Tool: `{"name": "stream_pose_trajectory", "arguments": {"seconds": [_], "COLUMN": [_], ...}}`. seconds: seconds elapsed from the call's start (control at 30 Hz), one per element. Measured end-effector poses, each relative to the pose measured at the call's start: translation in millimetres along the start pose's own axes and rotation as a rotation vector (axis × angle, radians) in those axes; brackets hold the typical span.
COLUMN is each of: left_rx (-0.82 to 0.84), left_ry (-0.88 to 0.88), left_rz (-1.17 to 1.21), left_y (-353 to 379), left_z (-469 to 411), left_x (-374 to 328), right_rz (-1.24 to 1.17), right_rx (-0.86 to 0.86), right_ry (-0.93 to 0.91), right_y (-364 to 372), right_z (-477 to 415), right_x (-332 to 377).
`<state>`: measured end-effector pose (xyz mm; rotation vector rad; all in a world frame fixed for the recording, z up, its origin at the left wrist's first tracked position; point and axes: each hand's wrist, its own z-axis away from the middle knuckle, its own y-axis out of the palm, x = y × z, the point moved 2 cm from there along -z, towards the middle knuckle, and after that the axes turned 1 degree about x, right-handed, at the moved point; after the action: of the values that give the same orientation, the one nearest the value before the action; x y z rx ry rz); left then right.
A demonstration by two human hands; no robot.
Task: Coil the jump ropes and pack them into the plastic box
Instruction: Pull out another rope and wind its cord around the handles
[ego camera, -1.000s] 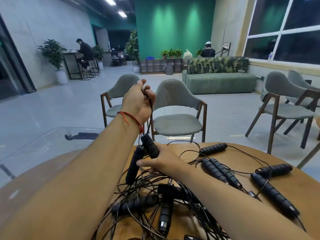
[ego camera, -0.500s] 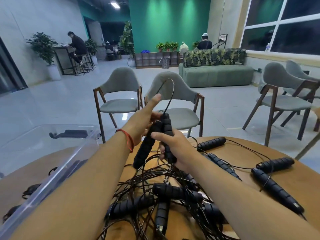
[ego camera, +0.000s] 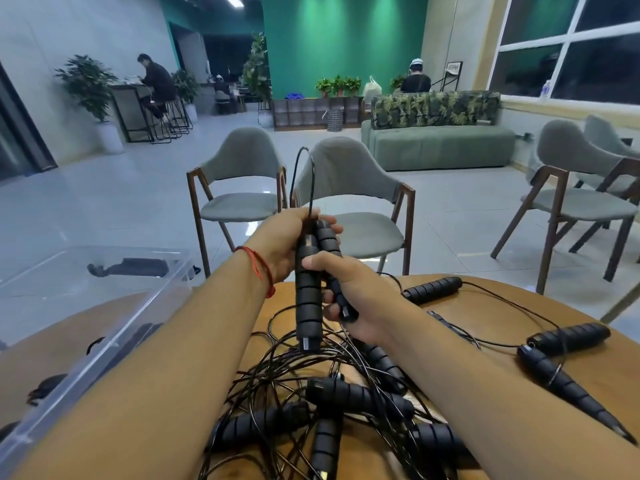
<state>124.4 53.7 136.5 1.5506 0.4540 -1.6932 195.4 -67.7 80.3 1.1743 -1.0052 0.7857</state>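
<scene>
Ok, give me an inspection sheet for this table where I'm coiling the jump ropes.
Surface: round wooden table, ropes spread across it.
Job's things: handle pair held upright; tangled rope pile beneath; clear plastic box at left, dark shapes inside.
Clutter: nothing seen.
Hands: left hand grips the handle pair's top; right hand grips it lower down.
Cables: cord loop rises above the left hand; thin cords trail to loose handles at right.
Surroundings: grey chairs, green sofa, people seated far off.

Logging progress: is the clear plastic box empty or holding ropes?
Not empty: dark rope-like shapes lie inside the clear plastic box, seen through its walls. How many, cannot tell.
</scene>
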Motion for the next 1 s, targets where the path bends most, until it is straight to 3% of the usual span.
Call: {"name": "stream_pose_trajectory", "arguments": {"seconds": [0.1, 0.2, 0.33, 0.5, 0.6, 0.77, 0.87, 1.0], "left_rx": [-0.032, 0.076, 0.088, 0.015, 0.067, 0.167, 0.198, 0.148], "left_ry": [-0.002, 0.001, 0.073, 0.19, 0.201, -0.016, 0.002, 0.039], "left_rz": [-0.132, -0.317, -0.352, -0.321, -0.378, -0.027, -0.142, -0.066], "left_y": [-8, -13, -12, -12, -15, -19, -17, -16], "left_z": [11, 33, 38, 29, 28, 28, 31, 28], "left_x": [19, 54, 103, 128, 138, 149, 154, 150], "right_rz": [-0.009, 0.002, 0.014, -0.001, -0.021, -0.161, -0.156, -0.154], "right_rx": [-0.132, -0.244, -0.33, -0.281, -0.243, -0.34, -0.375, -0.383], "right_ry": [-0.047, -0.064, -0.066, -0.117, -0.131, -0.145, -0.164, -0.185], "right_y": [-16, -34, -47, -46, -51, -63, -71, -73], "right_z": [-1, -4, -11, -17, -22, -28, -30, -26], "right_x": [2, -4, -19, -35, -44, -41, -36, -34]}}
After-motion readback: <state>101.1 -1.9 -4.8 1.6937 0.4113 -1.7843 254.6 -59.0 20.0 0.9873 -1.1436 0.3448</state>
